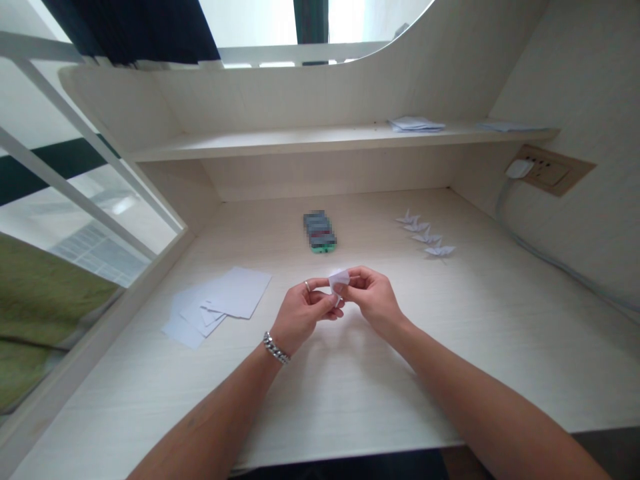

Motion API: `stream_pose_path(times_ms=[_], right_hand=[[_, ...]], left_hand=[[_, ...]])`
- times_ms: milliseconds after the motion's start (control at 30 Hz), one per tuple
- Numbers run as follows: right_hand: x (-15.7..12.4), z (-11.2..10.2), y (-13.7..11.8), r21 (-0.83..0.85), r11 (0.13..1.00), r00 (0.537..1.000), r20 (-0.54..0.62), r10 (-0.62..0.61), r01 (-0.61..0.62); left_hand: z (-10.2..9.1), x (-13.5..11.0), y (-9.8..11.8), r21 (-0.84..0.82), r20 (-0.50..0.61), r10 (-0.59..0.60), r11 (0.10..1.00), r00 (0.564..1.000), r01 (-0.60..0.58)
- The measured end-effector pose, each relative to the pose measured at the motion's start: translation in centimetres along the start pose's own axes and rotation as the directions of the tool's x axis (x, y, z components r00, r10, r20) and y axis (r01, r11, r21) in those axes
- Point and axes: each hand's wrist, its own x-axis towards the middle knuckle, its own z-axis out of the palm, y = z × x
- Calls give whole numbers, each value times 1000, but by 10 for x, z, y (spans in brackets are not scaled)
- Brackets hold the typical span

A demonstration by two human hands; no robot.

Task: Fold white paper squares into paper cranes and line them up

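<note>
A small piece of folded white paper [339, 279] is held up between my two hands, just above the desk. My left hand [306, 308], with a ring on one finger and a chain bracelet at the wrist, pinches its lower left side. On the other side my right hand [373, 297] grips the paper between thumb and forefinger. The fingers cover part of the paper, so its full shape is hidden. Several folded paper cranes [425, 237] stand in a slanting row on the desk, beyond my right hand. Left of my left hand lie loose white paper sheets [240, 293], overlapping.
A pixelated dark object with a green end [320, 232] lies on the desk [320, 400] beyond my hands. Folded papers [416, 124] rest on the shelf [280, 141]. A white plug [520, 169] sits in the wall socket, its cable [550, 263] running down the right side.
</note>
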Motion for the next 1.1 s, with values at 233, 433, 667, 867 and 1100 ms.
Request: stream_pose_path(times_ms=[233,433,667,867,1100], right_hand=[[1,-1,4,3,1000,1000,-13,1,-1],[0,-1,3,-16,1000,999,-37,-5,4],[0,-1,-2,-45,999,998,-54,-10,8],[-1,0,-1,-39,999,999,-45,-12,10],[0,0,-1,-48,999,999,-33,10,-12]], left_hand=[[1,0,1,33,-22,12,999,1000,-11],[0,0,1,-42,13,-13,999,1000,13],[-3,0,0,-64,73,-17,998,997,21],[-2,0,0,-38,51,-30,999,998,32],[-2,-1,5,34,89,-13,999,996,10]])
